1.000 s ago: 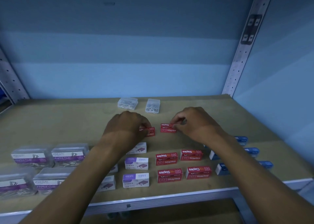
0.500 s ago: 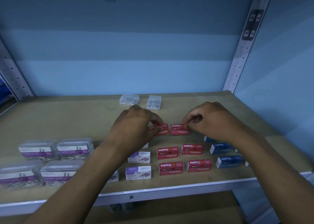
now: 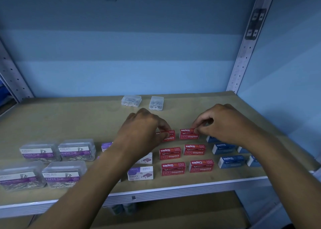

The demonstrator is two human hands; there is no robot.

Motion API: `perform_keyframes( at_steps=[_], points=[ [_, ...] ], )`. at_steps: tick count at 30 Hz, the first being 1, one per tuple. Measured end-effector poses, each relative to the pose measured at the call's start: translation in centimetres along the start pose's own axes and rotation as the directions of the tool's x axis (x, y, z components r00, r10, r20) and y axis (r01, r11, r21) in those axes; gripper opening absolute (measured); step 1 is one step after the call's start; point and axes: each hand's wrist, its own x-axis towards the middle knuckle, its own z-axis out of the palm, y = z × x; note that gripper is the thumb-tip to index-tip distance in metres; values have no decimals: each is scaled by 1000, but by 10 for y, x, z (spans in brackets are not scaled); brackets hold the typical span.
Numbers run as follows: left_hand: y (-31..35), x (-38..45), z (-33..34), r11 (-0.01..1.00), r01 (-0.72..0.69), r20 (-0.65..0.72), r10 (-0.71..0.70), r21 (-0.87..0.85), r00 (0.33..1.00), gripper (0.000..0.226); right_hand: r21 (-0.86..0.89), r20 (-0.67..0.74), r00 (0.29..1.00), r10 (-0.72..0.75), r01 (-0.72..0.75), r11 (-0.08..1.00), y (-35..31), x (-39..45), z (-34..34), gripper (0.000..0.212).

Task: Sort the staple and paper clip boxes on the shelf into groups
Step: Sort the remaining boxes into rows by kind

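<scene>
My left hand [image 3: 142, 131] pinches a red staples box [image 3: 169, 136] that rests on the wooden shelf [image 3: 69, 117]. My right hand [image 3: 220, 122] pinches a second red staples box [image 3: 189, 134] just to its right. Both sit at the back of a red group; several more red boxes [image 3: 194, 149] lie in front in two rows. Blue staples boxes [image 3: 231, 161] lie to the right, partly under my right forearm. White and purple staples boxes [image 3: 140, 173] lie under my left forearm. Clear paper clip boxes [image 3: 77, 151] stand at the left.
Two small clear plastic boxes [image 3: 131, 100] [image 3: 156, 103] stand near the back of the shelf. Metal uprights [image 3: 246, 43] frame the shelf on both sides, with a blue wall behind. The shelf's white front edge [image 3: 173, 190] runs below the boxes.
Both hands have brought the two red boxes closer to the front and set them behind the red rows. The camera view shifted slightly.
</scene>
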Motion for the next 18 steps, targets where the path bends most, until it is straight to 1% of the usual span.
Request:
perform_keyframes(
  at_steps=[4, 8, 14, 18],
  points=[
    [3, 1, 3, 999, -15, 10, 15, 40, 1000, 26, -6, -2, 1000, -2, 2, 1000, 1, -1, 0, 10],
    [3, 2, 6, 998, -28, 24, 26, 63, 999, 26, -24, 25, 1000, 3, -2, 1000, 1, 0, 0, 11],
    [5, 3, 9, 997, -31, 49, 27, 67, 998, 26, -42, 36, 999, 10, -8, 999, 5, 1, 1, 15],
    [8, 3, 9, 997, -37, 68, 32, 67, 997, 26, -39, 50, 999, 17, -15, 999, 5, 0, 1, 13]
  ],
)
